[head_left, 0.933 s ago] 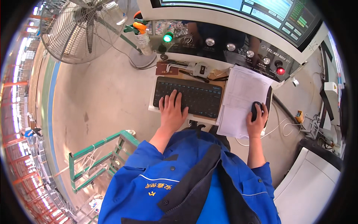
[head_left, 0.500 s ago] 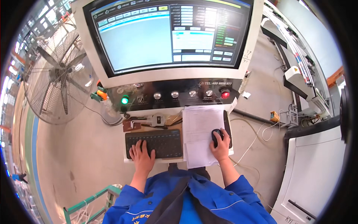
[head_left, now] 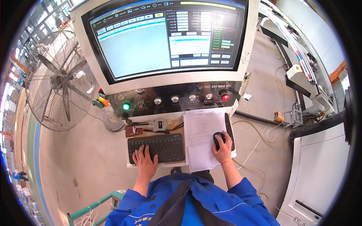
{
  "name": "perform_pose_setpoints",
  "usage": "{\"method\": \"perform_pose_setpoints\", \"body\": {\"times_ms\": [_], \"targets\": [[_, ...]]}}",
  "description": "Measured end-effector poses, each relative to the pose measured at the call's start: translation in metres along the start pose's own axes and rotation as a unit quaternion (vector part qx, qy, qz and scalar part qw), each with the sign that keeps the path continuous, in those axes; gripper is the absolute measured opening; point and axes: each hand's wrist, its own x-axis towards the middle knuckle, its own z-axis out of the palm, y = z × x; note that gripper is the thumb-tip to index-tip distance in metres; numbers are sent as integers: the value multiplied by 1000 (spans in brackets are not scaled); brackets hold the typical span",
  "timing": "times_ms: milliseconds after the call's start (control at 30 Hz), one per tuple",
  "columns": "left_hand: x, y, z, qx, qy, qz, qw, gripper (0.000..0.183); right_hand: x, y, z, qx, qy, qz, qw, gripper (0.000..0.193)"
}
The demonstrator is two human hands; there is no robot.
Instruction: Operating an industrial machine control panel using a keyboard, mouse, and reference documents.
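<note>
My left hand (head_left: 145, 162) rests with its fingers spread on the lower left part of a black keyboard (head_left: 170, 147). In my right hand (head_left: 223, 151) is a black computer mouse (head_left: 217, 138), with the fingers curved over it. The mouse sits on the right side of a stack of printed sheets (head_left: 201, 130), which lies to the right of the keyboard. Behind the keyboard, hex keys (head_left: 133, 129) and a caliper-like tool with a small display (head_left: 160, 124) lie on the shelf.
A large lit monitor (head_left: 135, 51) stands above a black control panel (head_left: 181, 101) with a green light, a red button and several knobs. A big fan (head_left: 60, 81) is at left. Cables (head_left: 256, 145) cross the floor at right, near a white cabinet (head_left: 316, 173). A green frame (head_left: 92, 207) stands lower left.
The view has shifted slightly, so the monitor and fan sit a little differently in it. Both hands stay where they were, on keyboard and mouse.
</note>
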Motion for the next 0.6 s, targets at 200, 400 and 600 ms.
{"method": "perform_pose_setpoints", "body": {"times_ms": [200, 400, 600], "targets": [[2, -2, 1, -8, 5, 3, 1000, 70, 0, -1, -1, -1, -6, 6, 1000, 51], [1, 1, 3, 11, 20, -4, 1000, 66, 1, -1, -1, -1, -6, 4, 1000, 52], [0, 0, 4, -3, 16, -6, 1000, 67, 0, 0, -1, 2, -3, 0, 1000, 52]]}}
